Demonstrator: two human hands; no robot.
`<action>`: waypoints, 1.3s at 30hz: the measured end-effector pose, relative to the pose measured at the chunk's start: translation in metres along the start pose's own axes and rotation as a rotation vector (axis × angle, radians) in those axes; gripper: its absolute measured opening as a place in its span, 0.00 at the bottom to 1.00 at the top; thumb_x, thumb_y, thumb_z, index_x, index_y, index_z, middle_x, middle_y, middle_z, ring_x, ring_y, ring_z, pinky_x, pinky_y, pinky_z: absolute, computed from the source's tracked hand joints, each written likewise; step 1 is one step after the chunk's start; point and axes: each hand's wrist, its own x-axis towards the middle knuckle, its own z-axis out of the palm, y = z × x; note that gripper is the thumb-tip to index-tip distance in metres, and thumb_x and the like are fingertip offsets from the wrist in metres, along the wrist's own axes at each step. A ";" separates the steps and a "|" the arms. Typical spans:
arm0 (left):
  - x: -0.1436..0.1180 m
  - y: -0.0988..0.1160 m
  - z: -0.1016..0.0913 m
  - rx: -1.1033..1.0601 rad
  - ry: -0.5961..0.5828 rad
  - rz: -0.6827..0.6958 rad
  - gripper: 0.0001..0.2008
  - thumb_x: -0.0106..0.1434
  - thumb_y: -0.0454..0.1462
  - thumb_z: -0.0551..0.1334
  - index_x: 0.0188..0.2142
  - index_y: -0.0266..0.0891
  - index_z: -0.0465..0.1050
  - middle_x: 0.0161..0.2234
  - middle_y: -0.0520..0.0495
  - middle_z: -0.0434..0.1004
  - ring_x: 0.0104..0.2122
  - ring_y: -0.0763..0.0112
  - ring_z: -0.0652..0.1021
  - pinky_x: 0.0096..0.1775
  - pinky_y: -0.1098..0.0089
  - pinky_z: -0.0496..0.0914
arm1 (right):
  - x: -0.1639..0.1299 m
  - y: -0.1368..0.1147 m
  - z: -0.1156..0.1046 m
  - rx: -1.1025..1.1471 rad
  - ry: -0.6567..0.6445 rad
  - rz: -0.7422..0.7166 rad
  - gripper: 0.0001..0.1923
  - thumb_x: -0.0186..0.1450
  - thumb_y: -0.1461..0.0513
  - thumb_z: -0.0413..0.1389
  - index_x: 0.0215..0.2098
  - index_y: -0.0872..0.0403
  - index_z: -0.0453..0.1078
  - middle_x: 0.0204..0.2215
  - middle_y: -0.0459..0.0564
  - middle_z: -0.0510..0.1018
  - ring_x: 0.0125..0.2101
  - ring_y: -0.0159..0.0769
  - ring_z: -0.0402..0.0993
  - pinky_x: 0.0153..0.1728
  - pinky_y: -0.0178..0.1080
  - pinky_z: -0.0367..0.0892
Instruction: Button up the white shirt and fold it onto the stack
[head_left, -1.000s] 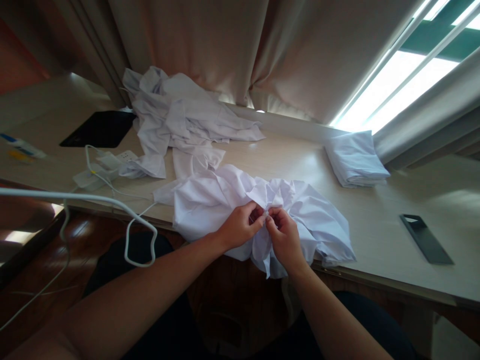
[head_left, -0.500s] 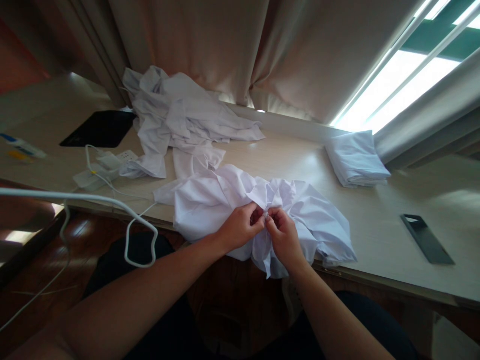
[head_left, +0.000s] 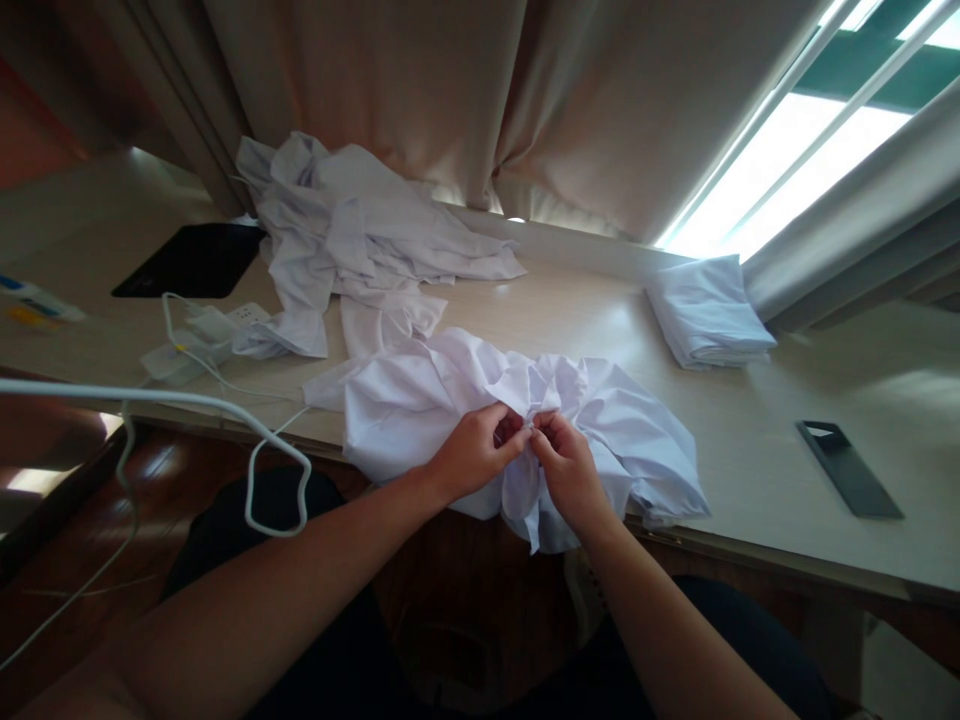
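Wide pale desk (head_left: pixel 750 440) under the curtain, and a crumpled white garment (head_left: pixel 420 400) lies on its near edge, hem hanging over. Left hand (head_left: pixel 472 455) and right hand (head_left: pixel 570 470) meet at its middle, each grip pinched shut on the cloth, fingertips almost touching. 1 folded white cloth (head_left: pixel 709 312) sits well apart, right.

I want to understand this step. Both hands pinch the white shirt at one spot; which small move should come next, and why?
Probably part the fingertips slightly along the white shirt: the left hand and right hand meet at one bunched spot, which hides what they grip.
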 end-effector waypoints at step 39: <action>0.004 0.002 -0.002 -0.362 -0.078 -0.077 0.19 0.68 0.46 0.60 0.53 0.38 0.70 0.37 0.47 0.75 0.34 0.71 0.75 0.36 0.71 0.70 | 0.000 -0.020 -0.012 0.238 -0.015 0.063 0.13 0.65 0.52 0.61 0.39 0.50 0.67 0.32 0.44 0.72 0.29 0.31 0.70 0.27 0.34 0.69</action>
